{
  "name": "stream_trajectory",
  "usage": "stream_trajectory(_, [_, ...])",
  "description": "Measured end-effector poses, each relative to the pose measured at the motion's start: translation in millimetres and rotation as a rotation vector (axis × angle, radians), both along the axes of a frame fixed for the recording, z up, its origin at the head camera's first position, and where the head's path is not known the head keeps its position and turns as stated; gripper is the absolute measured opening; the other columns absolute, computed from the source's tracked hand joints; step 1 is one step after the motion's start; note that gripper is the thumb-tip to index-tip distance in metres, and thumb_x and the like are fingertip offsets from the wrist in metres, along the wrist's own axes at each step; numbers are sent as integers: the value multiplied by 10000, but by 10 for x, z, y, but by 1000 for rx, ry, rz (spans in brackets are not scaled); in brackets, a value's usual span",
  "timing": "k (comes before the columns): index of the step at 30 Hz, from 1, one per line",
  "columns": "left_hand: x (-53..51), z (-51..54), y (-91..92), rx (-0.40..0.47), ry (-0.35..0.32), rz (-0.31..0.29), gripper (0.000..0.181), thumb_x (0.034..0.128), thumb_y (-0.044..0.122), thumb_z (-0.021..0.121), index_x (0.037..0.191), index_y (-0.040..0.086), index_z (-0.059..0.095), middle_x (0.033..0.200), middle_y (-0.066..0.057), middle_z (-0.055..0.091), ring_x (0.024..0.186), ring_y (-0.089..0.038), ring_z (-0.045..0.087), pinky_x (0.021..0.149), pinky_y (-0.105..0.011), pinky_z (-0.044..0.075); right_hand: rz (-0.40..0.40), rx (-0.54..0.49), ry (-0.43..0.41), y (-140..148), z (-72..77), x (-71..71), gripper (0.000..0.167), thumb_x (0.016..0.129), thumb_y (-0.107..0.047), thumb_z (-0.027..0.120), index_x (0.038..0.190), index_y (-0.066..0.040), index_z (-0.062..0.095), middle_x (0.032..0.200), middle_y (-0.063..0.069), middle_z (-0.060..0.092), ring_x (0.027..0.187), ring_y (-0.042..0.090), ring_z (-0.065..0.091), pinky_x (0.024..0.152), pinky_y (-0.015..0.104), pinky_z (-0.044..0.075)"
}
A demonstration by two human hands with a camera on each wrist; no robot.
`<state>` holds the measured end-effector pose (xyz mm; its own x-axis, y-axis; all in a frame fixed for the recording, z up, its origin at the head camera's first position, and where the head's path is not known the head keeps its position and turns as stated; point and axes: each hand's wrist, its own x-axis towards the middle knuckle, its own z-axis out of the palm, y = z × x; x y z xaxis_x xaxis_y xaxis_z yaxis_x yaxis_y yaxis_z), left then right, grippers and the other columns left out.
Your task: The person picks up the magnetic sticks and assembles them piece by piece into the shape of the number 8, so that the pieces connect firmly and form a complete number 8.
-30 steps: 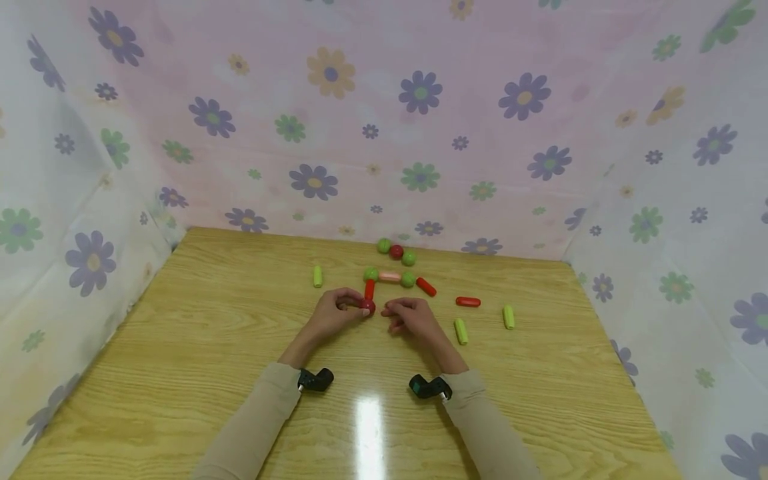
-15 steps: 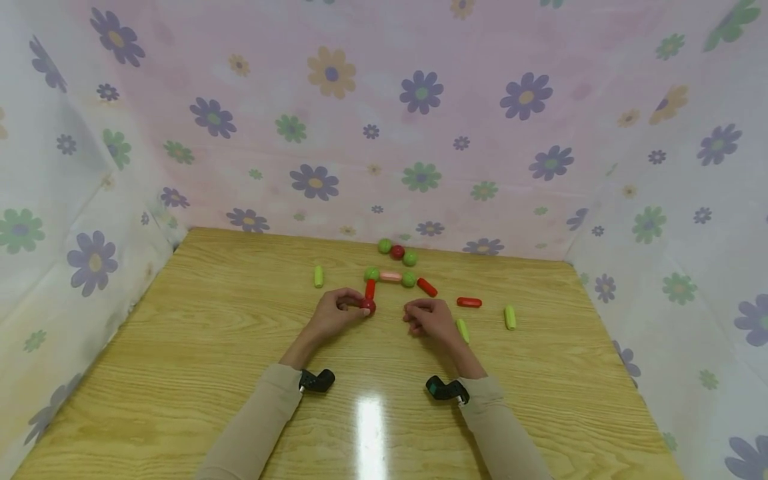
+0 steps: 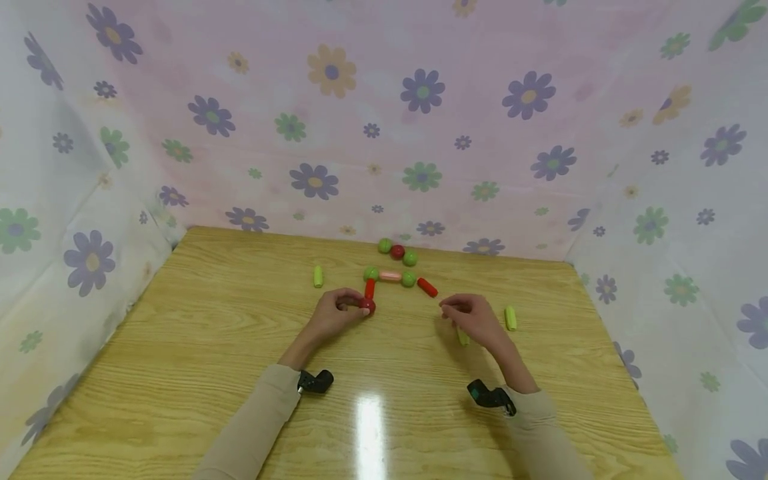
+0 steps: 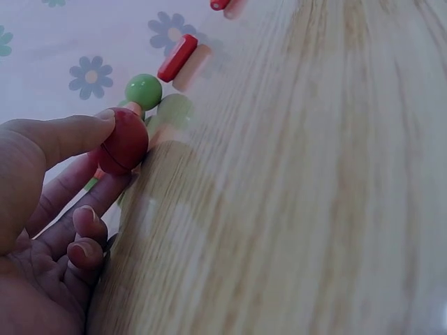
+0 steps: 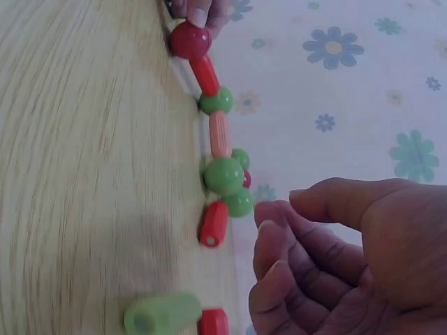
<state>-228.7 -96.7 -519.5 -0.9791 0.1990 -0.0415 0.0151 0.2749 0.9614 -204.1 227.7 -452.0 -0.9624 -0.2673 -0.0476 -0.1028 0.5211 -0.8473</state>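
Note:
My left hand (image 3: 337, 315) pinches a red ball (image 3: 368, 306) between thumb and fingers; the left wrist view shows the same red ball (image 4: 126, 142). From that ball a red stick (image 3: 369, 289) runs to a green ball (image 3: 371, 274), joined by a pink stick (image 3: 390, 276) to another green ball (image 3: 409, 279). Holding nothing, my right hand (image 3: 477, 320) hovers over a light green stick (image 3: 464, 336), fingers loosely bent. In the right wrist view, a red stick (image 5: 214, 224) and the light green stick (image 5: 162, 313) are beside the hand (image 5: 349, 251).
Two green balls (image 3: 385, 246) and a red ball (image 3: 397, 252) sit at the table's back edge. A loose red stick (image 3: 427, 287) lies right of the joined pieces. Light green sticks lie at far left (image 3: 318, 277) and right (image 3: 511, 318). Flowered cloth surrounds the table (image 3: 198, 347).
My right hand has moved to the right, away from the red ball, and now partly covers the light green stick and hides a red one. The left hand has stayed on the red ball.

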Motion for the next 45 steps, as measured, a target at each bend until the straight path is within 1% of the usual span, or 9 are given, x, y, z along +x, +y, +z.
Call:
stream_trajectory(3, [14, 14, -3, 4, 1, -5, 279, 887, 226, 814, 1112, 91, 721, 1057, -71, 741, 763, -176, 477, 698, -309, 397, -24, 86, 42, 138, -4, 62, 226, 1017, -117, 627, 1093, 86, 694, 961, 211, 700, 805, 264, 657, 690, 323, 541])
stream_trajectory(5, [23, 23, -4, 5, 2, -9, 279, 890, 226, 811, 1115, 90, 719, 1062, -73, 740, 759, -178, 475, 694, -309, 396, -51, 144, 40, 214, -32, 105, 190, 999, -112, 650, 1045, 69, 688, 936, 170, 682, 810, 212, 631, 690, 295, 518])
stream_trajectory(7, [24, 28, -5, 2, 3, -10, 272, 892, 227, 809, 1115, 98, 720, 1061, -66, 740, 753, -174, 474, 690, -305, 396, -76, 184, 22, 275, -83, 140, 178, 979, -109, 675, 1044, 57, 671, 946, 142, 664, 845, 208, 625, 715, 297, 512])
stream_trajectory(9, [20, 30, -7, 1, 3, -8, 266, 894, 231, 808, 1111, 104, 720, 1059, -59, 739, 757, -174, 473, 692, -307, 393, -103, 199, -10, 306, -134, 172, 234, 961, -118, 701, 1085, 72, 646, 970, 157, 651, 882, 246, 629, 740, 328, 524])
stream_trajectory(15, [8, 35, -12, -6, -1, -3, 257, 899, 239, 801, 1110, 118, 719, 1059, -45, 734, 773, -175, 472, 698, -307, 391, -168, 173, -82, 302, -251, 216, 404, 933, -162, 754, 1197, 101, 600, 1065, 210, 632, 943, 288, 632, 723, 305, 529])
stream_trajectory(22, [-3, 31, -5, -19, 18, -3, 266, 900, 230, 797, 1116, 98, 715, 1069, -56, 738, 777, -174, 480, 697, -301, 399, -186, 180, -61, 310, -313, 203, 360, 921, -147, 764, 1152, 98, 636, 1011, 193, 650, 897, 267, 623, 717, 301, 507])
stream_trajectory(29, [-1, 7, -2, -2, 8, -4, 241, 900, 229, 801, 1100, 118, 725, 1063, -39, 741, 780, -173, 486, 705, -307, 399, -178, 196, -51, 324, -341, 203, 327, 911, -160, 777, 1093, 84, 656, 965, 157, 639, 846, 232, 594, 684, 300, 490])
stream_trajectory(34, [8, 0, 2, 8, 17, -10, 254, 890, 218, 811, 1102, 104, 728, 1081, -66, 745, 778, -167, 479, 715, -303, 389, -185, 199, -46, 343, -384, 180, 310, 893, -173, 799, 1056, 59, 675, 945, 138, 649, 833, 208, 597, 692, 290, 493])
stream_trajectory(45, [16, -1, 4, -6, 30, -1, 243, 893, 212, 808, 1096, 106, 727, 1079, -53, 744, 798, -166, 493, 732, -303, 399, -183, 140, -48, 415, -468, 152, 335, 893, -199, 806, 1092, 46, 693, 982, 136, 667, 835, 170, 602, 707, 276, 511])
